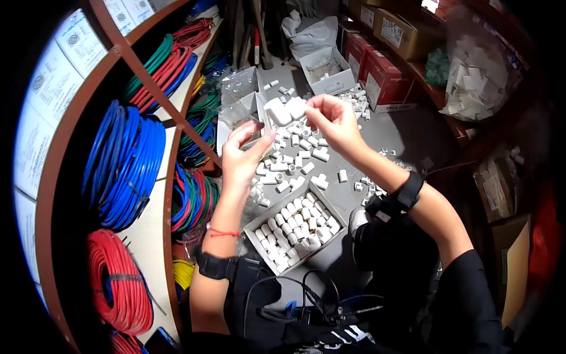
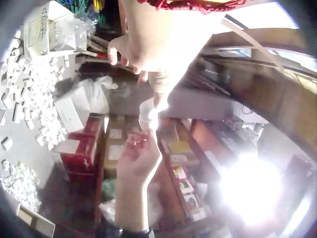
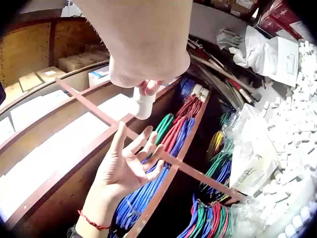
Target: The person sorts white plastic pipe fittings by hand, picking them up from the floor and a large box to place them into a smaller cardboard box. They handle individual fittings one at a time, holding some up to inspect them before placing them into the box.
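Observation:
A white plastic pipe elbow (image 1: 282,112) is held up in front of me. My right hand (image 1: 337,124) pinches one end of it between thumb and fingers. On the other side, my left hand (image 1: 239,154) has its palm turned up and its fingers loosely spread, holding nothing. In the right wrist view the elbow (image 3: 142,105) hangs just above the left hand (image 3: 130,166). Below both hands, an open white box (image 1: 259,227) holds rows of short white fittings (image 1: 295,227). Many loose white pipe fittings (image 1: 303,156) lie on the floor beyond it.
Shelving on the left carries coils of blue cable (image 1: 124,165) and red cable (image 1: 118,283). Two more white boxes (image 1: 330,76) stand farther back. Red cartons (image 1: 386,79) and a clear bag of white pieces (image 1: 477,79) sit at the right.

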{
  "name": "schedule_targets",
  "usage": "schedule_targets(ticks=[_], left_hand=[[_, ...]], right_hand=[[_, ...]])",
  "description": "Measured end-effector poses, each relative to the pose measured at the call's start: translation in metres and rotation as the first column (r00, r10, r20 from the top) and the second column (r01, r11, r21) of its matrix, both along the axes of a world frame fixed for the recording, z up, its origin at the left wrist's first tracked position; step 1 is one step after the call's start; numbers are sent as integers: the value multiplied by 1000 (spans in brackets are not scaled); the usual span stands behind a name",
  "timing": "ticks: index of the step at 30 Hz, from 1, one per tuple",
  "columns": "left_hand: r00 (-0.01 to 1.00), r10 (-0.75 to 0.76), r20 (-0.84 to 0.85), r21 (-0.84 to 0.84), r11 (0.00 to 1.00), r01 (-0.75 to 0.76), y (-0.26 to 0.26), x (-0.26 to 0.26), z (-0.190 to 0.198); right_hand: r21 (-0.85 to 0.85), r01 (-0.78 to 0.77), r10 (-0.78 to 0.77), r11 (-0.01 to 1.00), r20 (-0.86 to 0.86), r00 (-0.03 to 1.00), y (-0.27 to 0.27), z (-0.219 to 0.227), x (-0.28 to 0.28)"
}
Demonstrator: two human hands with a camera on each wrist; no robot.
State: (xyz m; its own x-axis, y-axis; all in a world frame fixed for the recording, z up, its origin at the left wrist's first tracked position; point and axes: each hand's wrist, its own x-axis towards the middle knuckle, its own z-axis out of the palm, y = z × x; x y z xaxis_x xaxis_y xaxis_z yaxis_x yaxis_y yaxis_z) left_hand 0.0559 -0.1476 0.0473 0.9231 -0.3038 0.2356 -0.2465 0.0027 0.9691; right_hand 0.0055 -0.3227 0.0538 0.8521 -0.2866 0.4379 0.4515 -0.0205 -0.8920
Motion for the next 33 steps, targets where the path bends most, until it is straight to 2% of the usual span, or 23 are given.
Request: schedule_targets(ticks=[1, 2, 3, 4, 6, 7, 10, 11, 14, 17, 18, 20, 21, 22, 24, 29, 30, 33], left_hand=[[999, -14, 42, 5, 1000, 14, 11, -17, 7], [996, -27, 85, 11, 1000, 26, 21, -33, 14], [1000, -17, 18, -11, 1000, 17, 30, -53, 27], [999, -26, 19, -28, 999, 26, 40, -61, 24], [998, -19, 66, 58, 998, 15, 55, -79, 23], [995, -30, 98, 66, 998, 23, 59, -87, 21], [999, -21, 35, 10, 1000, 20, 65, -99, 7], [997, 4, 75, 77, 997, -9, 67, -100, 4], [988, 55, 145, 59, 996, -64, 66, -100, 0], [946, 106, 307, 58, 990, -130, 66, -97, -5], [871, 108, 479, 136, 971, -195, 68, -93, -4], [830, 88, 551, 271, 921, -278, 73, -96, 1], [804, 98, 586, 268, 914, -306, 75, -94, -1], [757, 89, 647, 246, 916, -317, 77, -90, -7], [667, 59, 743, 291, 868, -402, 78, -91, -5], [594, 41, 803, 305, 829, -469, 87, -96, -5], [572, 31, 820, 318, 805, -500, 88, -98, -4], [529, 5, 849, 330, 775, -538, 96, -98, -10]], right_hand=[[-90, -8, 5, 996, -28, 1000, 6, 4, -16], [-76, -7, 9, 997, 26, 1000, 16, 5, -31], [-129, 10, -8, 992, 12, 1000, 23, 4, -45], [-181, 27, -28, 983, -2, 1000, 30, 2, -57], [-145, 29, -19, 989, 70, 997, 46, -3, -75], [-119, 11, -8, 993, 30, 1000, 53, -6, -83], [-138, -5, 6, 990, 11, 1000, 67, -14, -93], [-151, -36, 30, 988, -38, 999, 70, -12, -97], [-170, -48, 46, 984, -19, 999, 72, -17, -96], [-222, -65, 57, 973, -44, 997, 67, -32, -88], [-293, -58, 52, 954, -27, 998, 65, -33, -86], [-474, -40, 73, 880, 51, 996, 61, -36, -82], [-456, -82, 103, 886, 22, 994, 61, -31, -83], [-526, -68, 105, 848, 41, 994, 58, -32, -80], [-514, -93, 102, 853, -11, 995, 56, -33, -79], [-629, -53, 99, 776, 38, 994, 49, -27, -68], [-598, -36, 83, 801, 51, 995, 50, -31, -67], [-643, -30, 68, 765, 34, 997, 48, -29, -66]])
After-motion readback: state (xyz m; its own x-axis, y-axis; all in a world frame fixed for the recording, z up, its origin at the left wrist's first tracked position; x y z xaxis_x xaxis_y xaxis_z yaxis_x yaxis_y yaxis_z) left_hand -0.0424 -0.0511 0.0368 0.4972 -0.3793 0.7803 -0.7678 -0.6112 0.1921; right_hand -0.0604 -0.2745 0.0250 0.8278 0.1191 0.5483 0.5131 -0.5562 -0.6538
